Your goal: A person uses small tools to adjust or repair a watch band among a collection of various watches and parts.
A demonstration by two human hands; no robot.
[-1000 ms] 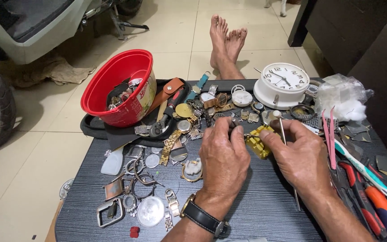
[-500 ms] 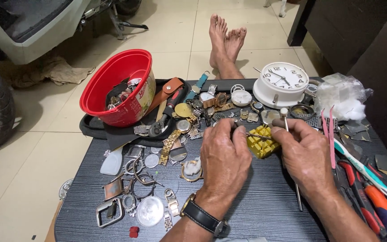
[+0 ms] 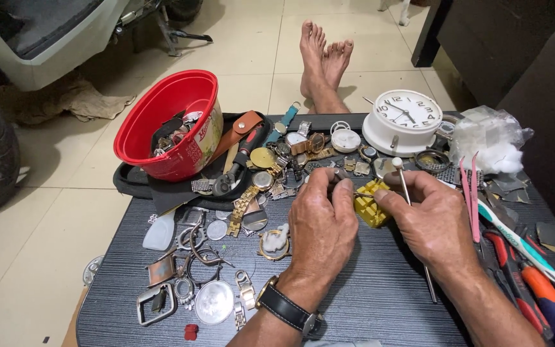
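Red bowl [image 3: 168,125] of parts at far left. Left hand [image 3: 321,222] curled, fingertips pinched on a small piece against yellow block [image 3: 370,202] at table centre. Right hand [image 3: 435,222] clamped on thin tool [image 3: 406,186]. White clock [image 3: 403,122] behind.

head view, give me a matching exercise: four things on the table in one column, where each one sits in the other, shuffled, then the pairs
Things:
1. red plastic bowl
2. white alarm clock
3. yellow watch-band holder block
4. pink tweezers

Places:
A. between the left hand and the right hand
B. far left of the table, on a black pouch
C. just right of the right hand
D. far edge of the table, beyond the right hand

Pairs: 1-B, 2-D, 3-A, 4-C
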